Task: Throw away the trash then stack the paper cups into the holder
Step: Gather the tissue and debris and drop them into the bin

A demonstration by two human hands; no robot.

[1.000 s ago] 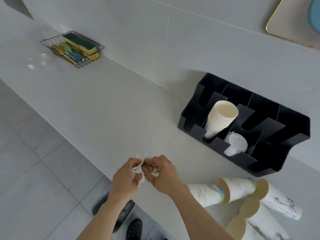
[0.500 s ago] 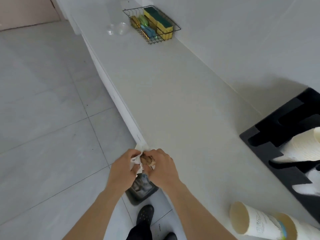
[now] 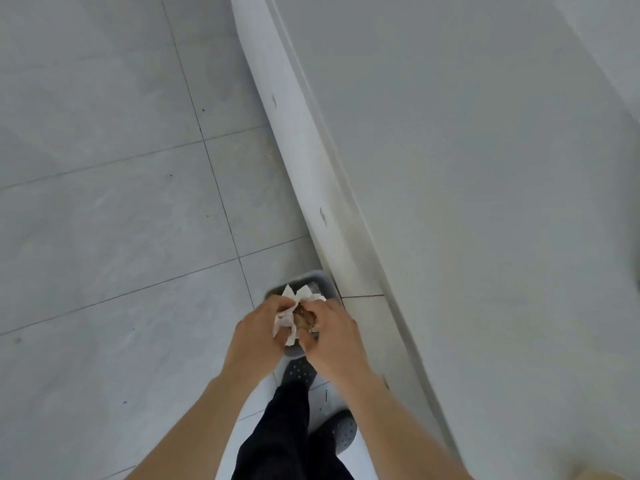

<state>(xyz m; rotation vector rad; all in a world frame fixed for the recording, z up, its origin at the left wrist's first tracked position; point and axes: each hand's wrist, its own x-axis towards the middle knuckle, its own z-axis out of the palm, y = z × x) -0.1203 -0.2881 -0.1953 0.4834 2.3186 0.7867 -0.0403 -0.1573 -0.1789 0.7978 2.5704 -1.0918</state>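
Trash [image 3: 294, 315]: squeezed tight between left hand [image 3: 258, 329] and right hand [image 3: 329, 332] right over the bin [image 3: 311, 280], best dropped straight down, keeping crumbs inside.

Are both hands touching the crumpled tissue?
Touching. The head view shows the left hand and right hand both pinching the crumpled tissue, fingers pressed into it, above the grey bin.

Crumpled white tissue [image 3: 290, 315] wrapping brown scraps, held directly above the grey trash bin [image 3: 317, 281] on the floor
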